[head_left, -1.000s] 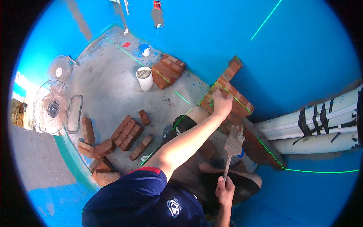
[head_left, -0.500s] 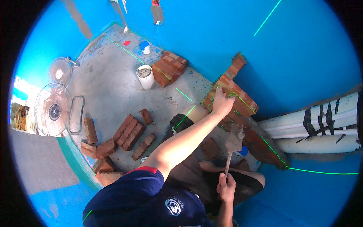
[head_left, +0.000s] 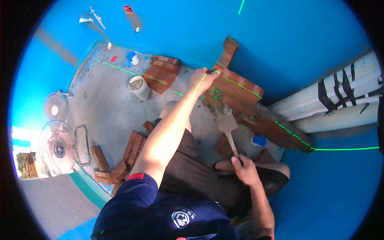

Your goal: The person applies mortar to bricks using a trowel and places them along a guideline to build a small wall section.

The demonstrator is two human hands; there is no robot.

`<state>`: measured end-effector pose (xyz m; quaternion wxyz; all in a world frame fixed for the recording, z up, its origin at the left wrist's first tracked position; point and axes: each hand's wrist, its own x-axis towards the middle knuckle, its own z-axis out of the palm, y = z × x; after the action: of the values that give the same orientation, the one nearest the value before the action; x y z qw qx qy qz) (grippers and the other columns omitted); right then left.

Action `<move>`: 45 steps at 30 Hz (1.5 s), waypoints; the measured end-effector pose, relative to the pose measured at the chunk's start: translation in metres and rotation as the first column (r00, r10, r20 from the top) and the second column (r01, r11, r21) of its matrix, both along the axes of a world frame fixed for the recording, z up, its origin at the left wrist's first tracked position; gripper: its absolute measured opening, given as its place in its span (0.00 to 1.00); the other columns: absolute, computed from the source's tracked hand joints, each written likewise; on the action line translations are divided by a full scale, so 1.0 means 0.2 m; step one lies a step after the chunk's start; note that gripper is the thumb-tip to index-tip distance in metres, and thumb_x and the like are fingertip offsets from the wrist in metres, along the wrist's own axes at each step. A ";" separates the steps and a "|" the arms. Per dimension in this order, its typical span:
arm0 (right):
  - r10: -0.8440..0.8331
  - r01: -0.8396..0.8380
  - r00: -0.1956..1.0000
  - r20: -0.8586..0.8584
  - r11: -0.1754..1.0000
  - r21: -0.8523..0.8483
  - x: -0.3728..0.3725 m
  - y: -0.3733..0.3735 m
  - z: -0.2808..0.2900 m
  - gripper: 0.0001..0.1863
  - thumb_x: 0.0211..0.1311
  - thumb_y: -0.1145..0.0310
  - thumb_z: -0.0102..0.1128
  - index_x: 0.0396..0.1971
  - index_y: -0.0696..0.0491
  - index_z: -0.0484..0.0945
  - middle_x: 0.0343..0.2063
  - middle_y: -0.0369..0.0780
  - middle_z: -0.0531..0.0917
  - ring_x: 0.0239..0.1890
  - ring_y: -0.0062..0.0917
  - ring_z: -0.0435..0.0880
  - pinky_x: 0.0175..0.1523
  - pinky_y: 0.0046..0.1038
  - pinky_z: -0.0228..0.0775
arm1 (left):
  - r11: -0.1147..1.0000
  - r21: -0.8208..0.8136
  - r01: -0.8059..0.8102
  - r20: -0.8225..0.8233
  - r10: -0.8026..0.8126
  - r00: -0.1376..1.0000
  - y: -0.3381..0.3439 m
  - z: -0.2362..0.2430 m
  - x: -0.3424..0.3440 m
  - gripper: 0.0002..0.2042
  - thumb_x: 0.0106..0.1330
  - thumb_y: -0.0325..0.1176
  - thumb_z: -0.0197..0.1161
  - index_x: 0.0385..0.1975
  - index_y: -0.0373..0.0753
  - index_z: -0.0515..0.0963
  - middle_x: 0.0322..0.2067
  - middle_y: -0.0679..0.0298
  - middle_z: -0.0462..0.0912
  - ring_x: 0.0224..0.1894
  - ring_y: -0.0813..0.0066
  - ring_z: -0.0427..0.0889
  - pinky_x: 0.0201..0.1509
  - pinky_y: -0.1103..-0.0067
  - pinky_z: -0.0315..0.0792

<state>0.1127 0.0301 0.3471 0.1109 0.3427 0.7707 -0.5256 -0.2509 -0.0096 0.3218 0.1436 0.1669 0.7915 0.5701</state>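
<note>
My left hand (head_left: pixel 204 79) is at the far left end of a low brick wall (head_left: pixel 240 86), its fingers curled together against the bricks. What they grip, if anything, is hidden. In my right hand (head_left: pixel 246 171) is the handle of a trowel (head_left: pixel 227 123), its blade pointing up toward the wall. Grey mortar seems to sit at the blade's far end, beside the wall's near face. A narrow stepped column of bricks (head_left: pixel 229 52) rises at the wall's far end, against the blue wall.
White pipes (head_left: pixel 336 96) bound with black tape lie at right. A white bucket of mortar (head_left: pixel 139 87) stands by stacked bricks (head_left: pixel 161 76). Loose bricks (head_left: pixel 132 146) lie at left near a standing fan (head_left: pixel 59 149). Bright green lines cross the floor, bricks and blue wall (head_left: pixel 312 36).
My left hand has moved left and away along the brick wall. The trowel now tilts left, its blade closer to the bricks. The whole view has shifted.
</note>
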 end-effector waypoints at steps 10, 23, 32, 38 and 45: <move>0.018 -0.012 1.000 0.023 0.963 -0.269 -0.33 0.19 -0.01 0.23 0.67 0.47 0.53 0.29 0.56 0.73 0.14 0.33 0.71 0.14 0.18 0.69 0.20 0.24 0.60 | 0.988 -0.081 0.128 -0.099 -0.136 0.986 -0.05 0.06 -0.05 0.21 0.53 0.54 0.69 0.32 0.40 0.85 0.24 0.58 0.84 0.28 0.65 0.82 0.33 0.71 0.71; -0.117 0.111 0.993 0.017 0.874 -0.473 -0.36 0.17 -0.03 0.21 0.68 0.51 0.54 0.24 0.53 0.68 0.15 0.31 0.65 0.11 0.15 0.60 0.17 0.23 0.51 | 0.995 -0.009 0.097 -0.163 -0.097 0.982 -0.02 0.04 -0.04 0.19 0.53 0.50 0.70 0.29 0.39 0.84 0.24 0.57 0.84 0.27 0.62 0.82 0.31 0.70 0.70; -0.163 0.187 0.982 0.091 0.846 -0.499 -0.25 0.20 0.00 0.21 0.68 0.51 0.54 0.24 0.53 0.68 0.15 0.31 0.65 0.11 0.15 0.60 0.17 0.22 0.50 | 0.997 -0.023 0.072 -0.068 -0.074 0.995 -0.01 0.03 -0.04 0.21 0.51 0.51 0.72 0.31 0.37 0.85 0.25 0.57 0.84 0.28 0.69 0.82 0.32 0.72 0.70; -0.199 0.222 0.975 0.101 0.830 -0.512 -0.20 0.20 0.02 0.20 0.70 0.53 0.51 0.22 0.51 0.68 0.15 0.30 0.65 0.11 0.14 0.60 0.17 0.20 0.50 | 0.998 -0.017 0.054 -0.078 -0.055 0.995 -0.01 0.05 -0.02 0.21 0.51 0.51 0.72 0.30 0.36 0.85 0.25 0.56 0.85 0.29 0.68 0.82 0.33 0.72 0.70; -0.223 0.257 0.966 0.128 0.827 -0.500 -0.16 0.23 0.02 0.21 0.68 0.51 0.53 0.23 0.53 0.68 0.16 0.31 0.66 0.11 0.16 0.60 0.17 0.22 0.51 | 0.998 -0.044 0.042 -0.045 -0.044 0.998 -0.03 0.02 -0.04 0.21 0.50 0.51 0.73 0.31 0.37 0.85 0.26 0.57 0.85 0.30 0.68 0.83 0.35 0.73 0.71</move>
<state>0.0812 0.0768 0.3510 0.1558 0.4115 0.5501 -0.7098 -0.2588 -0.0147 0.3254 0.1412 0.1935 0.8028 0.5460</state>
